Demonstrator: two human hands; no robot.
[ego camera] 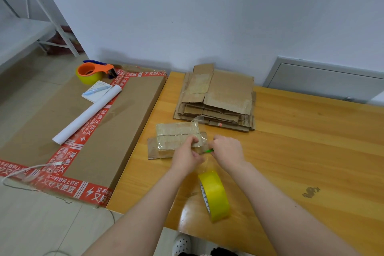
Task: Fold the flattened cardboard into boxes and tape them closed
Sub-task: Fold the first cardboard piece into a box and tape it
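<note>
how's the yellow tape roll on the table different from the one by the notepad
The table roll stands bare on its edge on the wooden table; the dispenser roll is mounted in an orange dispenser lying on the big taped carton. A clear strip runs from the table roll up to the left hand and right hand; no strip is drawn from the dispenser roll. Both are yellow.

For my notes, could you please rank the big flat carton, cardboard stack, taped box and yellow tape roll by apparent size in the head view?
Big flat carton
Cardboard stack
Taped box and yellow tape roll: alike; roll is nearer, so unranked.
</note>
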